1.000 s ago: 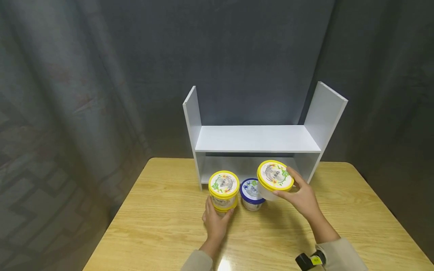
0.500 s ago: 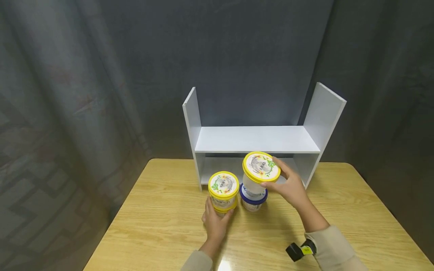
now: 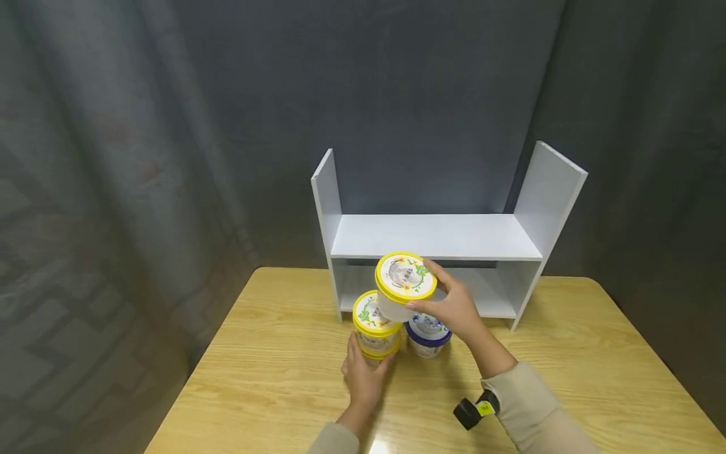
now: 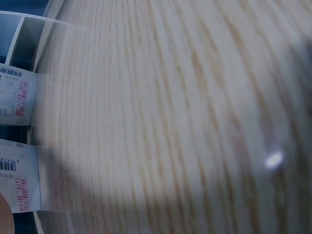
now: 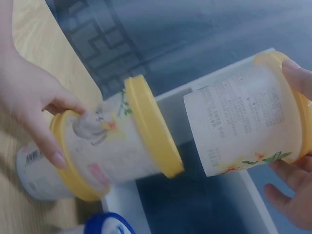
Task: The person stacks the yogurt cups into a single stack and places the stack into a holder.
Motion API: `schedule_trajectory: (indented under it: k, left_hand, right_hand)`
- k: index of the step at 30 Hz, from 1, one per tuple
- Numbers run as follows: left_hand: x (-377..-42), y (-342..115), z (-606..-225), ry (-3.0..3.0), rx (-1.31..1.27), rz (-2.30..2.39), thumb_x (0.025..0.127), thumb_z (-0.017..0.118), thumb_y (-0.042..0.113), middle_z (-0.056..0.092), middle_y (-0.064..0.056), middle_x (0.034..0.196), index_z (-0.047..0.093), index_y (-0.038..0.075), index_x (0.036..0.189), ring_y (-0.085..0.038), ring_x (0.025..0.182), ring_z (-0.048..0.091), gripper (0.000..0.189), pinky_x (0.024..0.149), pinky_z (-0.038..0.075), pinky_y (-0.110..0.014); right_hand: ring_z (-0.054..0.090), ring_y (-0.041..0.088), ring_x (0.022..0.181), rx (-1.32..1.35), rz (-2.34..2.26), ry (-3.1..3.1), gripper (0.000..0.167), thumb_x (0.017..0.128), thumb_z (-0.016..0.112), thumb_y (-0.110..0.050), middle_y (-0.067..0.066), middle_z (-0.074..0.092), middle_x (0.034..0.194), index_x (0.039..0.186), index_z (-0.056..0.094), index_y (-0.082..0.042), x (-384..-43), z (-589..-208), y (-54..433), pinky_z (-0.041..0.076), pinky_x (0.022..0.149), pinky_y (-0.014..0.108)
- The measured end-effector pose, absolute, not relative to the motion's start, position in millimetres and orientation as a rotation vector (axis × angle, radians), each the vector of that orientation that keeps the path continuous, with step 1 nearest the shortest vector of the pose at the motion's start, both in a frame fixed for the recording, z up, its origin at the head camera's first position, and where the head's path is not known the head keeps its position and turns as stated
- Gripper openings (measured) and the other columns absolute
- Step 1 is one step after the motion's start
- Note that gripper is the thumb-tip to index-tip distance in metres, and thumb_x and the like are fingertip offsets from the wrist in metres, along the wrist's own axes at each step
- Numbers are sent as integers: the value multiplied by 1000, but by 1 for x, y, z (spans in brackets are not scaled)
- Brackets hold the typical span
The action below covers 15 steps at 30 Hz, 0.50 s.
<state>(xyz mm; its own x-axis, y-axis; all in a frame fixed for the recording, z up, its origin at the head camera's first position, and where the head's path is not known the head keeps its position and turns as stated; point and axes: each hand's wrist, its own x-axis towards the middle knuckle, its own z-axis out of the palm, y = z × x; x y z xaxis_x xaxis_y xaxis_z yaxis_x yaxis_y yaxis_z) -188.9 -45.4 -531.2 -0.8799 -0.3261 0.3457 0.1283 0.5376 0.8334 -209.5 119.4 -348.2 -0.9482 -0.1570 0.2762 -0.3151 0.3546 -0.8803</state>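
I have both hands occupied at the near side of the shelf (image 3: 437,236). My right hand (image 3: 450,306) holds the raised tub (image 3: 406,277) by its yellow lid, thumb on the near side and fingers on the far right, so that grip is only as wide as the lid allows. The raised tub hangs lid up over the stack; from the right wrist I can see a gap between its base and the upper tub (image 3: 365,312) beneath. My left hand (image 3: 365,378) grips the lower tub (image 3: 375,354) from the near side, fingers on the left and thumb on the right, around its yellow lid. The upper tub sits on top of it, and the pair stands on the worktop (image 3: 272,353). Just right of the stack is the blue-lidded tub (image 3: 428,334), also on the worktop. A black device (image 3: 475,410) is strapped at my right cuff (image 3: 518,394). The left wrist gives me mostly wood grain, with barcoded tub walls (image 4: 14,97) along the left edge. Behind the shelf hangs a dark curtain (image 3: 431,94).
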Motion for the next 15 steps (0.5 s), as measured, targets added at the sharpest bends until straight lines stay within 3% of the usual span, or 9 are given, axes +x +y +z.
schedule_trajectory:
  k: [15]
  left_hand:
    - [-190,-46,-534,-2273,94,-1310,63,74,32,31,-17,134,21,1,134,-31,114,37,93,92,17,-51]
  right_hand:
    - [28,28,122,464,1677,-2547,92,59,78,-33,5,26,138,135,30,-12,-219,-357,87,25,96,48]
